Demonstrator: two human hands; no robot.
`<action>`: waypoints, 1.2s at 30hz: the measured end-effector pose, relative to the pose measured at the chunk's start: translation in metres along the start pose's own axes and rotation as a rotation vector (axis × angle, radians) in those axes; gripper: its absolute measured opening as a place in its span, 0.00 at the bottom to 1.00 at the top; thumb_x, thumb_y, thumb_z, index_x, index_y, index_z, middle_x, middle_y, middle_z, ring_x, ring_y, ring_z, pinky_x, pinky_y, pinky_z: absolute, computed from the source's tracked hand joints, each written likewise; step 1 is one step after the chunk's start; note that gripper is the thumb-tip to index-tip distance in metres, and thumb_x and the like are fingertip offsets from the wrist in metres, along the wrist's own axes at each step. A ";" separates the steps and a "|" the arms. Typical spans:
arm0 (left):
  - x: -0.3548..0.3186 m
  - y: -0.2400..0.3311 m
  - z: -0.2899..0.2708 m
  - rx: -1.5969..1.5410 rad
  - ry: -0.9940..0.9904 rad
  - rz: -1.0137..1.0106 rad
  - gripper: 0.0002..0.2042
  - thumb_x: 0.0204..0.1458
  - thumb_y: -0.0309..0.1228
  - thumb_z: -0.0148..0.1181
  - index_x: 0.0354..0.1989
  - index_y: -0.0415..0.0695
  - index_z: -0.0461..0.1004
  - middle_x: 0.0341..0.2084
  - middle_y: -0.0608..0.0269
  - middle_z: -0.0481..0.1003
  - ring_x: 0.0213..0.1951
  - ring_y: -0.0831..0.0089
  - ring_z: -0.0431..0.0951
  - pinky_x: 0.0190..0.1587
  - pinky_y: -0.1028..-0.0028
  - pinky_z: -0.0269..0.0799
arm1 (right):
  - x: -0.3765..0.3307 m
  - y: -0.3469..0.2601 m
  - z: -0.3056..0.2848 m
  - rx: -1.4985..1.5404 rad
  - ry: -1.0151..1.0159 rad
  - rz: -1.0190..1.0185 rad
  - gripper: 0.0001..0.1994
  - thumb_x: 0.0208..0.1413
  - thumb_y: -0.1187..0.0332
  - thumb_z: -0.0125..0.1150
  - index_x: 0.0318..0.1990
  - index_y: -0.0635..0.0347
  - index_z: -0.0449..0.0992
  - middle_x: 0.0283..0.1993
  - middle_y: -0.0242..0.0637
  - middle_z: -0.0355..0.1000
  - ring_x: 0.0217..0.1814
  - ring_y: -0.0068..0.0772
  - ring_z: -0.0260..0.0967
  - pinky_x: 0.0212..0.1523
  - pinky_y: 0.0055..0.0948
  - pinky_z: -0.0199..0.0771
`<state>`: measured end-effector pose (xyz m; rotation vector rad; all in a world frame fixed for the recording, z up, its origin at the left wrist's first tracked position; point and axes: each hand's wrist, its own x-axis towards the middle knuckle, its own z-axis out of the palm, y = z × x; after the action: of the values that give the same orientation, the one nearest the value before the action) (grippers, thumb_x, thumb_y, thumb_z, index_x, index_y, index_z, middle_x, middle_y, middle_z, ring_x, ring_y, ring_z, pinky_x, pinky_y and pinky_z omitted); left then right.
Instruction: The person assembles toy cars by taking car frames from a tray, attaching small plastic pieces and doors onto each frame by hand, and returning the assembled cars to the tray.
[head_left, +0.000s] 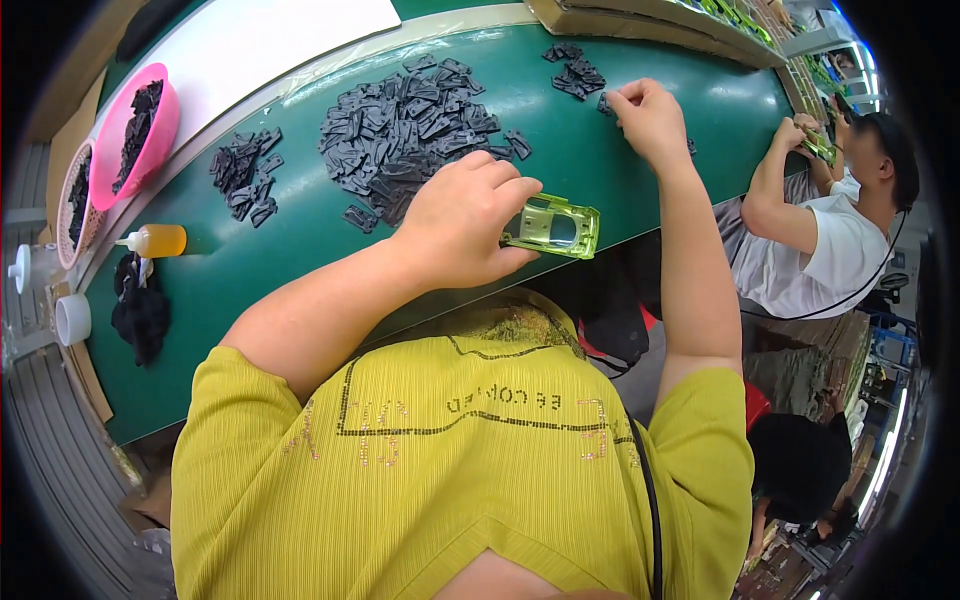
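My left hand [468,218] grips a shiny green toy car body [556,228] near the front edge of the green table. The shell has a window-like opening, and my fingers cover its left end. Farther right, my right hand [648,118] pinches a small black plastic part [605,102] just above the tabletop. Beside those fingertips lies a small cluster of similar black parts [578,76]. A large heap of black plastic parts [400,125] spreads beyond my left hand, partly hidden by it.
A smaller pile of black parts [245,172] lies left. Pink baskets [160,110] with black pieces, a bottle of amber liquid [162,241] and a dark cloth [140,318] stand at the far left. A cardboard box [660,30] is at the back. At right, a co-worker [815,220] handles a green piece.
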<state>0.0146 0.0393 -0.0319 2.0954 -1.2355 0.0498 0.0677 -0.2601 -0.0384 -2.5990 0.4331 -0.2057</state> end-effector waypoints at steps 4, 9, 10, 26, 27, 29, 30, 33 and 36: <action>-0.001 -0.001 0.000 0.000 0.005 -0.012 0.30 0.35 0.36 0.77 0.49 0.40 0.75 0.41 0.57 0.76 0.44 0.57 0.75 0.48 0.63 0.73 | 0.020 0.000 0.003 0.002 -0.084 0.088 0.19 0.49 0.60 0.71 0.42 0.66 0.78 0.37 0.45 0.79 0.37 0.40 0.78 0.42 0.37 0.77; -0.002 -0.001 0.001 -0.004 0.009 -0.026 0.29 0.35 0.36 0.76 0.49 0.41 0.75 0.41 0.56 0.76 0.44 0.57 0.75 0.48 0.63 0.73 | 0.012 -0.003 -0.015 0.208 -0.215 0.189 0.15 0.51 0.66 0.71 0.44 0.64 0.79 0.34 0.36 0.77 0.33 0.28 0.74 0.35 0.28 0.75; -0.001 -0.002 0.002 0.000 0.024 -0.022 0.29 0.35 0.36 0.76 0.49 0.41 0.75 0.41 0.56 0.76 0.44 0.57 0.75 0.48 0.63 0.73 | 0.007 -0.002 -0.019 0.330 -0.248 0.210 0.13 0.53 0.68 0.69 0.44 0.64 0.79 0.34 0.33 0.77 0.32 0.23 0.72 0.33 0.24 0.74; -0.002 -0.006 0.003 0.067 0.066 0.041 0.31 0.34 0.33 0.75 0.52 0.44 0.74 0.43 0.57 0.75 0.47 0.57 0.74 0.50 0.62 0.73 | -0.155 -0.065 -0.012 0.396 -0.198 -0.479 0.04 0.50 0.78 0.64 0.34 0.64 0.78 0.30 0.38 0.75 0.28 0.28 0.74 0.30 0.25 0.73; -0.003 -0.006 0.003 0.068 0.063 0.041 0.31 0.34 0.33 0.75 0.52 0.44 0.74 0.43 0.57 0.75 0.47 0.57 0.74 0.50 0.62 0.73 | -0.157 -0.066 -0.010 0.367 -0.178 -0.536 0.04 0.49 0.78 0.64 0.34 0.63 0.79 0.31 0.40 0.76 0.28 0.33 0.75 0.30 0.27 0.74; -0.003 -0.005 0.004 0.065 0.071 0.039 0.31 0.33 0.33 0.75 0.52 0.44 0.74 0.43 0.57 0.75 0.48 0.57 0.74 0.50 0.62 0.73 | -0.157 -0.066 -0.009 0.320 -0.169 -0.563 0.04 0.49 0.77 0.65 0.34 0.62 0.79 0.31 0.40 0.76 0.30 0.36 0.75 0.31 0.30 0.74; -0.003 -0.005 0.005 0.066 0.069 0.040 0.31 0.33 0.33 0.75 0.52 0.44 0.74 0.43 0.57 0.75 0.48 0.57 0.74 0.50 0.62 0.73 | -0.156 -0.067 -0.009 0.271 -0.160 -0.592 0.04 0.49 0.76 0.65 0.34 0.61 0.80 0.31 0.40 0.76 0.32 0.40 0.75 0.32 0.33 0.74; -0.003 -0.005 0.005 0.070 0.070 0.038 0.31 0.33 0.33 0.75 0.52 0.44 0.74 0.43 0.57 0.75 0.47 0.57 0.74 0.50 0.62 0.73 | -0.156 -0.067 -0.008 0.209 -0.169 -0.597 0.04 0.50 0.74 0.65 0.34 0.59 0.80 0.31 0.39 0.76 0.34 0.42 0.75 0.34 0.35 0.74; -0.003 -0.004 0.005 0.071 0.077 0.045 0.31 0.34 0.33 0.75 0.52 0.45 0.74 0.43 0.57 0.76 0.47 0.57 0.74 0.49 0.62 0.74 | -0.155 -0.070 -0.007 0.224 -0.180 -0.592 0.04 0.50 0.73 0.65 0.34 0.59 0.80 0.32 0.39 0.76 0.34 0.42 0.75 0.34 0.36 0.74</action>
<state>0.0151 0.0404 -0.0389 2.1057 -1.2514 0.1951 -0.0611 -0.1529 -0.0079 -2.4250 -0.4098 -0.1991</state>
